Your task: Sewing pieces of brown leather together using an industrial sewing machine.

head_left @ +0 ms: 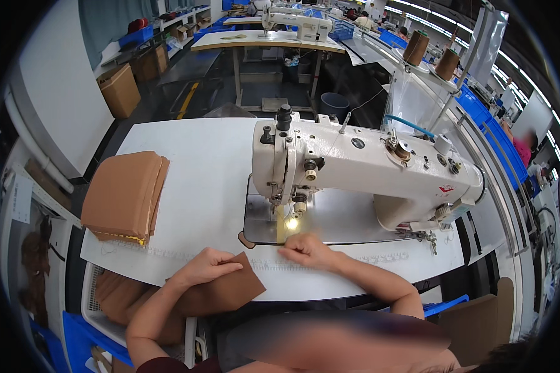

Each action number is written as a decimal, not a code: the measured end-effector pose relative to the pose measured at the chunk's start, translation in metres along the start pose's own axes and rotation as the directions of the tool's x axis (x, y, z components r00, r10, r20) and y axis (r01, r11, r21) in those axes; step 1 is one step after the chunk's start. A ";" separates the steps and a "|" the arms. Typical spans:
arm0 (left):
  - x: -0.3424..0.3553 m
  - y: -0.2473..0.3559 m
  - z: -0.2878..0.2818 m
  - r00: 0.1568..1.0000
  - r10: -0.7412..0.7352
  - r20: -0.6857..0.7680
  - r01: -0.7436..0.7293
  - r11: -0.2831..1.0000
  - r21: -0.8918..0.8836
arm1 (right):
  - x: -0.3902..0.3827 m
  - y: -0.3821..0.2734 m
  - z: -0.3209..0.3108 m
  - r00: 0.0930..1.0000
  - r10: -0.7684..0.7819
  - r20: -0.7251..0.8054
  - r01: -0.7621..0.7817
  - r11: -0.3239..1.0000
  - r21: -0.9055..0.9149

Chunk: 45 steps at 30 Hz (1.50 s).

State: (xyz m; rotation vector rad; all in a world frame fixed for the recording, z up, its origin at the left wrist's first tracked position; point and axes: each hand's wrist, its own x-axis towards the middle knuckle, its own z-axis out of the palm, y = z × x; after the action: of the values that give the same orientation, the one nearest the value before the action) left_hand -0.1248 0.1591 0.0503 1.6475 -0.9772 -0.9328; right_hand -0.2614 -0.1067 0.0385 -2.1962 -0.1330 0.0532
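My left hand (pixel 210 266) is closed on the upper edge of a brown fabric panel (pixel 230 290), thumb on top. The panel hangs over the table's front edge, close to my body. My right hand (pixel 308 250) is curled with its fingertips pinched together, just in front of the metal bed plate (pixel 336 217). Whatever it may hold there is too small to make out. Beyond it stands a white sewing machine (pixel 348 149), its small lamp lit beside the needle. A stack of brown panels (pixel 121 196) lies at the left of the white table (pixel 199 161).
A white basket (pixel 88 298) with brown pieces sits below the table's left front. A clear ruler strip (pixel 354 260) runs along the front edge. Brown thread cones (pixel 416 48) stand at the back right. A cardboard box (pixel 119 91) and another sewing table (pixel 249 40) are farther off.
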 end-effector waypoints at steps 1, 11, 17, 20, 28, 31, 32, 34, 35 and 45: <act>0.004 0.002 0.007 0.999 0.040 0.003 -0.040 0.999 0.001 | 0.003 -0.009 0.012 0.984 -0.171 -0.055 0.171 0.985 0.001; 0.023 0.003 0.028 0.994 0.074 0.081 -0.090 0.973 0.212 | -0.002 -0.027 0.025 0.982 -0.188 -0.014 0.189 0.982 0.033; 0.023 0.003 0.027 0.994 0.060 0.091 -0.076 0.980 0.183 | 0.000 -0.027 0.022 0.974 -0.225 0.014 0.225 0.974 0.016; 0.020 0.004 0.027 0.991 0.075 0.114 -0.100 0.967 0.236 | -0.002 -0.028 0.015 0.979 -0.180 0.094 0.181 0.984 0.003; 0.018 0.006 0.025 1.000 0.018 0.014 -0.017 0.998 -0.053 | -0.009 -0.018 0.005 0.998 -0.049 0.037 0.045 0.993 0.106; 0.019 0.004 0.023 1.000 0.021 0.002 -0.021 1.000 -0.004 | -0.009 -0.018 -0.003 0.999 -0.032 -0.038 0.036 0.991 0.129; 0.020 0.003 0.021 1.000 0.016 0.007 -0.016 1.000 -0.006 | -0.011 -0.015 -0.010 0.995 0.044 -0.084 -0.033 0.992 0.125; 0.020 0.002 0.021 1.000 0.011 0.009 -0.011 1.000 0.007 | -0.018 0.000 -0.019 0.966 0.097 -0.240 -0.075 0.992 0.099; 0.020 0.003 0.022 1.000 0.006 0.011 -0.006 1.000 0.006 | -0.020 0.006 -0.024 0.966 0.101 -0.239 -0.078 0.992 0.103; 0.017 0.000 0.023 1.000 0.021 -0.021 -0.021 1.000 -0.007 | -0.013 -0.020 -0.033 0.917 -0.347 -0.197 0.166 0.781 -0.603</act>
State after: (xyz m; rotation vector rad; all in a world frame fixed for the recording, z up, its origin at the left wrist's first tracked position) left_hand -0.1391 0.1355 0.0429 1.6351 -0.9740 -0.9025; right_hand -0.2734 -0.1234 0.0741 -2.7376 -0.3159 -0.5472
